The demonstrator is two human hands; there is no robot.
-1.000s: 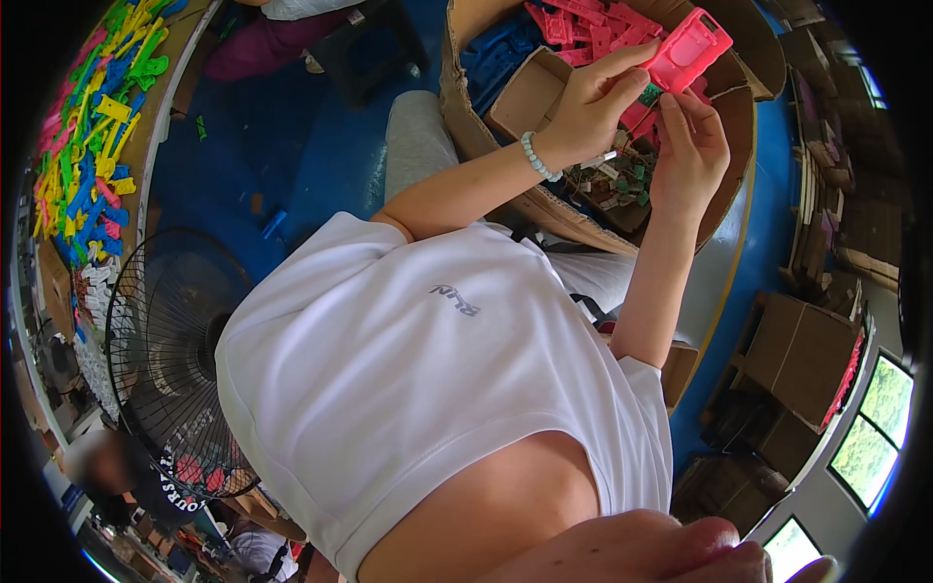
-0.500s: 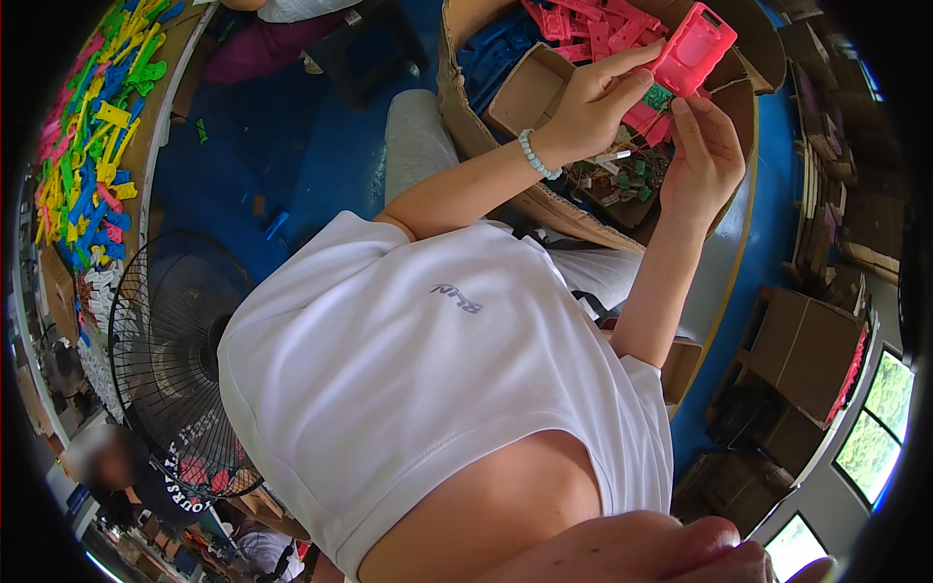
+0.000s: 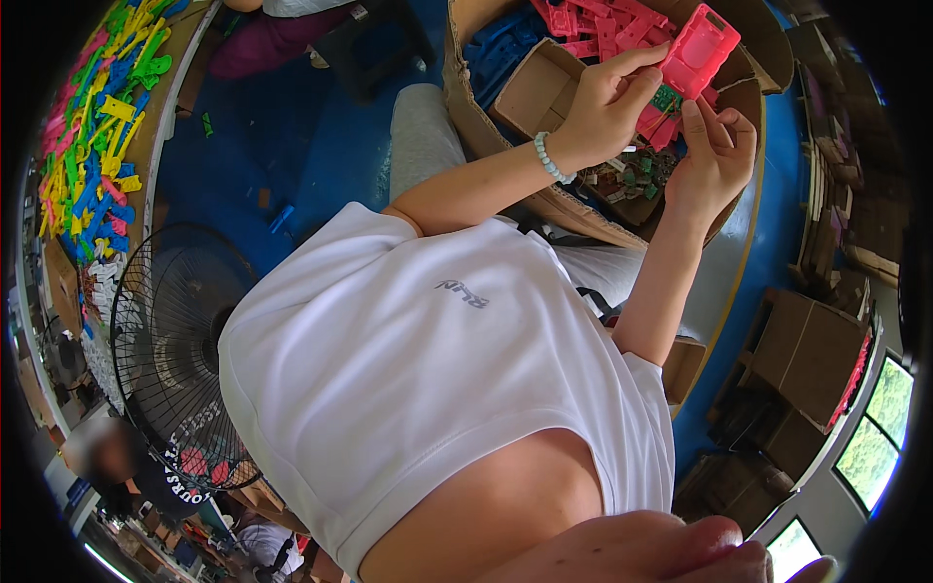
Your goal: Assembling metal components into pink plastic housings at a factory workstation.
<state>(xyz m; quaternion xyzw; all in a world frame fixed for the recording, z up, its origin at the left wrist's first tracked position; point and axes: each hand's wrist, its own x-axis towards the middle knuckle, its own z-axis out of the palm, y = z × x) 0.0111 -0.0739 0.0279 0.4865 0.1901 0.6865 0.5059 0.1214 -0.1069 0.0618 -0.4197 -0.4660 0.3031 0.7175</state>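
Observation:
My left hand [image 3: 604, 109], with a pale bead bracelet on the wrist, grips a pink plastic casing [image 3: 702, 49] and holds it up over a large cardboard box [image 3: 466, 97]. My right hand [image 3: 714, 160] is just below the casing. Its fingertips pinch a small green circuit board [image 3: 666, 98] against the casing's lower end. My white T-shirt fills the middle of the view.
The box holds pink casings [image 3: 583, 19], blue parts [image 3: 496, 53], a smaller cardboard tray [image 3: 535, 89] and loose green boards [image 3: 637, 177]. A standing fan [image 3: 165, 330] is at the left, beside a table of coloured plastic pieces [image 3: 87, 146]. Stacked cartons [image 3: 807, 360] stand at the right.
The pink casing has risen slightly in my left hand. My right hand's fingers have closed in on the casing's lower end with the green board.

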